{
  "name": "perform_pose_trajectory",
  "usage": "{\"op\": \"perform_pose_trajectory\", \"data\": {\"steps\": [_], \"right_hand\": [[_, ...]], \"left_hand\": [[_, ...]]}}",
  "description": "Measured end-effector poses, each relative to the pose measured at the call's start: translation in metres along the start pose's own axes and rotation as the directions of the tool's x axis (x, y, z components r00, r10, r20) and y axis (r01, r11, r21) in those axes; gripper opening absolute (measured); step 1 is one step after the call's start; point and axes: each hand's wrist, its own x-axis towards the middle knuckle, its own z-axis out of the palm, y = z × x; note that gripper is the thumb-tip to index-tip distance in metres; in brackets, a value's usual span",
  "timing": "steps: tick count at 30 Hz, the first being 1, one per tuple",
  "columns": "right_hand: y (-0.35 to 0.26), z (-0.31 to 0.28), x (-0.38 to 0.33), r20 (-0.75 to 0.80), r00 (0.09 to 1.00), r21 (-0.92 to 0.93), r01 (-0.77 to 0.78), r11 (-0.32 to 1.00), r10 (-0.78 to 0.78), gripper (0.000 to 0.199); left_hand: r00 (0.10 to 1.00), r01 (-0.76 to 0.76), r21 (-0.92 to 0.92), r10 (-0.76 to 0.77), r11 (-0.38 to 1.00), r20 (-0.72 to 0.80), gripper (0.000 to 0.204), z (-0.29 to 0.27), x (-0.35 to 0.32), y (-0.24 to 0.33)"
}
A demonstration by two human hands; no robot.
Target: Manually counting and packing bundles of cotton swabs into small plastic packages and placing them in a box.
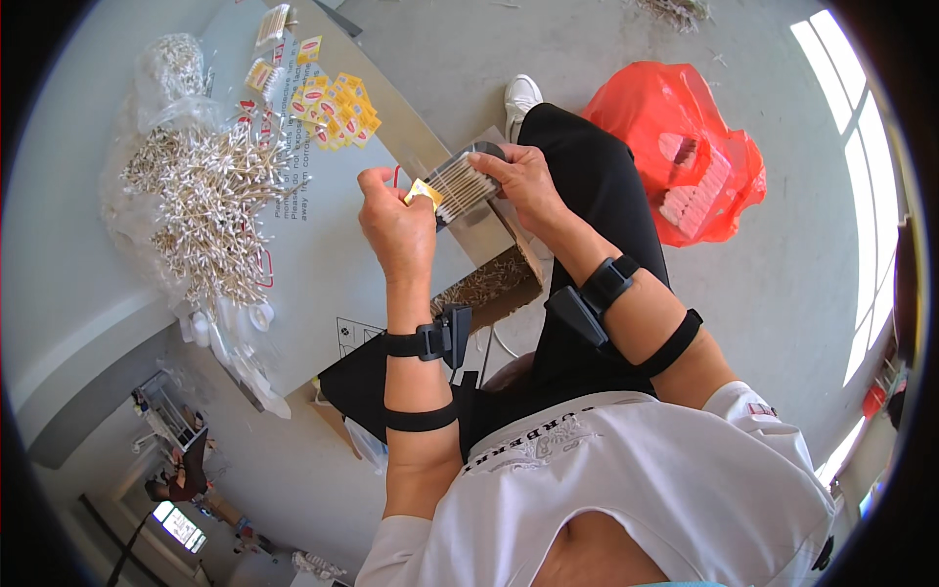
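Above the table edge, my right hand grips a clear pack of cotton swabs at its far end, thumb on top. The swabs lie side by side in a row. My left hand is closed at the other end, pinching a small yellow card against the pack. Something dark grey shows under the pack; its kind is hidden. To the left, a large heap of loose cotton swabs spills from a clear plastic bag on the table. Several yellow cards lie scattered beyond my left hand.
Finished-looking swab packs lie at the table's far end. A cardboard box with swabs inside stands below my hands. On the floor to the right sits a red plastic bag holding white-tipped packs. Another person is at the lower left.
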Motion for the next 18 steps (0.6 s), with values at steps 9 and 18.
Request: {"op": "perform_pose_trajectory", "data": {"steps": [9, 18], "right_hand": [[-0.001, 0.001, 0.0, -0.014, 1.0, 0.004, -0.023, 1.0, 0.023, 0.018], [-0.004, 0.001, 0.0, -0.012, 0.999, 0.028, -0.04, 0.999, 0.04, 0.016]], "left_hand": [[0.993, 0.098, -0.115, -0.09, 0.989, 0.076, 0.039, 0.007, 0.001, -0.008], [0.953, 0.178, 0.06, -0.187, 0.982, 0.236, 0.039, 0.0, 0.009, -0.001]]}}
